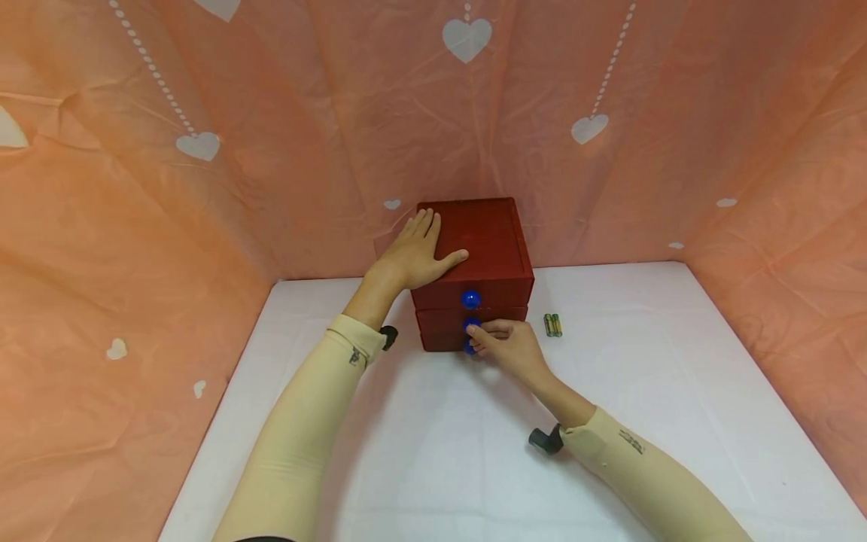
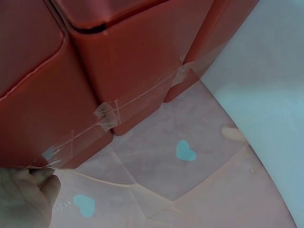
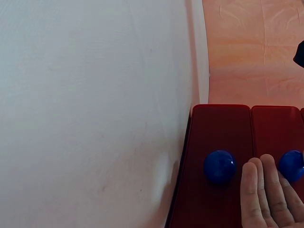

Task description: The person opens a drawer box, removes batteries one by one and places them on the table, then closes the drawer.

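So we've got a red drawer box (image 1: 482, 237) sitting toward the back of the white bench (image 1: 433, 459), right up near the backdrop (image 1: 325, 165), with its front facing us. There are three drawers stacked in it, each with a round blue knob. Our two hands are apart and doing different things: the left hand (image 1: 415, 257) lies flat on top of the box, fingers straight and the thumb stuck out to the side, gripping nothing. The right hand (image 1: 509, 348) is down at the front, thumb and fingers pinching the middle knob (image 1: 470, 322). The top knob (image 1: 470, 299) is just above that grip, and the bottom knob (image 3: 220, 167) is right beside the fingers in the right wrist view (that view is tipped sideways, so the drawers look like they run left to right). We can also see clear tape (image 2: 107, 115) stuck along the box's side. Two small green batteries (image 1: 549, 325) lie next to each other on the bench, just to the right of the box. Both arms are in cream sleeves (image 1: 291, 436), and the orange-pink backdrop has pale hearts (image 1: 467, 39) on it.
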Demonstrator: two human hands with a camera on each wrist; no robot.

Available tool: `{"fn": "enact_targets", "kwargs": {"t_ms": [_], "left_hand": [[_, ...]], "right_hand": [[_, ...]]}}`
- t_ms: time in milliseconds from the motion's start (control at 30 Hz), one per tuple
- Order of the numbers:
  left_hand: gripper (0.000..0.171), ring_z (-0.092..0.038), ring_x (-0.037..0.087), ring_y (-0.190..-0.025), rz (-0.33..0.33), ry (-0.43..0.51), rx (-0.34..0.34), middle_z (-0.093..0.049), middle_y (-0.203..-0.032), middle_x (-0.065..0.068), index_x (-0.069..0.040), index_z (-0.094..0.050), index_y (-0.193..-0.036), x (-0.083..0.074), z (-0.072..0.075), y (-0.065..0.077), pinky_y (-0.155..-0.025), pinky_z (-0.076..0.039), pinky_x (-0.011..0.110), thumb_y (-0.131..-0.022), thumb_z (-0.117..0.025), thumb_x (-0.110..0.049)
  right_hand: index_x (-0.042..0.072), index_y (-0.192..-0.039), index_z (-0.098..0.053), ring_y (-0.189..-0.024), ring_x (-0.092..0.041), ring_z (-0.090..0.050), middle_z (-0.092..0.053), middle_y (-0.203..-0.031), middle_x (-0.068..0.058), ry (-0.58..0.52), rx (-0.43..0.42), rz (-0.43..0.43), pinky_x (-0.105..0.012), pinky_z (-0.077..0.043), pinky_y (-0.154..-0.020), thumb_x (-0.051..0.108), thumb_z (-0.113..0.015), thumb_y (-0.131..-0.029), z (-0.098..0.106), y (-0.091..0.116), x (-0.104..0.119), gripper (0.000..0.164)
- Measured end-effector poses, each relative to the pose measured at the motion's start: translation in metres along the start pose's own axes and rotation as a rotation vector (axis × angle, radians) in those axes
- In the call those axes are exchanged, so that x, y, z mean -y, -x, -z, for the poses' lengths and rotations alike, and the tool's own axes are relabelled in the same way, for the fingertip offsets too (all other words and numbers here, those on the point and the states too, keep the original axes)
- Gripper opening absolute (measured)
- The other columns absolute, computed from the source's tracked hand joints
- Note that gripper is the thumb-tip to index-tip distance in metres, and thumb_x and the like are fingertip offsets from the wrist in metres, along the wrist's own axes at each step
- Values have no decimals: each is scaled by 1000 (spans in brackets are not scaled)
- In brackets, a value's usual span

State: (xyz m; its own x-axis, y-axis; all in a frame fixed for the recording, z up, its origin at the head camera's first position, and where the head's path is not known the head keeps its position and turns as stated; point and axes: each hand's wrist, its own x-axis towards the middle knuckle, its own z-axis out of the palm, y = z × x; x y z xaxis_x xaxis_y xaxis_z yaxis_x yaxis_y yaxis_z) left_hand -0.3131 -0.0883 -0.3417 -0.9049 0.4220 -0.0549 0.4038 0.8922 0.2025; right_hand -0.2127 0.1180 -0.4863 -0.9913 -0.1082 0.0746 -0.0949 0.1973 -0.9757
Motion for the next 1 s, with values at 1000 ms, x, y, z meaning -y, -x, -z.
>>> {"fn": "enact_targets", "kwargs": {"t_ms": [1000], "left_hand": [[102, 12, 27, -167, -11, 1, -17, 4, -180, 16, -2, -2, -172, 1, 0, -1, -133, 9, 36, -107, -35, -74]], "right_hand": [[-4, -110, -80, -88, -39, -80, -82, -92, -14, 19, -21, -14, -23, -61, -73, 32, -80, -100, -5, 10, 0, 37]]}}
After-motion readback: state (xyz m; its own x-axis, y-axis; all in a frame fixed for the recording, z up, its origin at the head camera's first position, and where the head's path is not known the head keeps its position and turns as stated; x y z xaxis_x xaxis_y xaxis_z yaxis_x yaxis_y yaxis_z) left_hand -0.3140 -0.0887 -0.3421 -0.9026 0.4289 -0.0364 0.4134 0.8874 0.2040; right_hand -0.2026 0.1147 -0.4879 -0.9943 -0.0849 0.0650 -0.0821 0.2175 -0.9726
